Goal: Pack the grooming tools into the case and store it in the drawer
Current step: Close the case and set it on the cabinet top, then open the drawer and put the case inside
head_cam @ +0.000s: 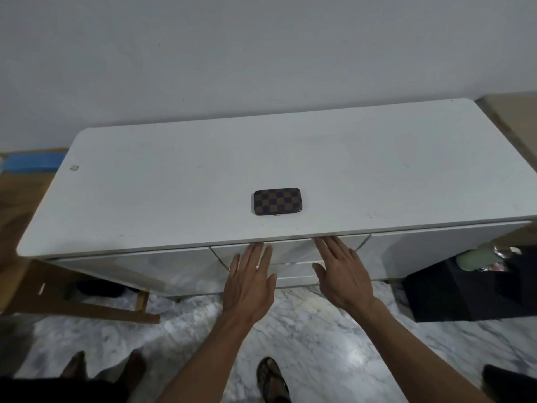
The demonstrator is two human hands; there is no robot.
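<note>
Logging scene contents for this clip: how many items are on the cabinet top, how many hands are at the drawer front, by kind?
Checkered case, closed, on the cabinet top: 1
Hands, left hand and right hand, fingers straight at the drawer front: 2
Total: 3

marble floor [305, 344], wooden frame [87, 306] left, black box [453, 292] right.

White cabinet [377, 158], marble floor [319, 344]
</note>
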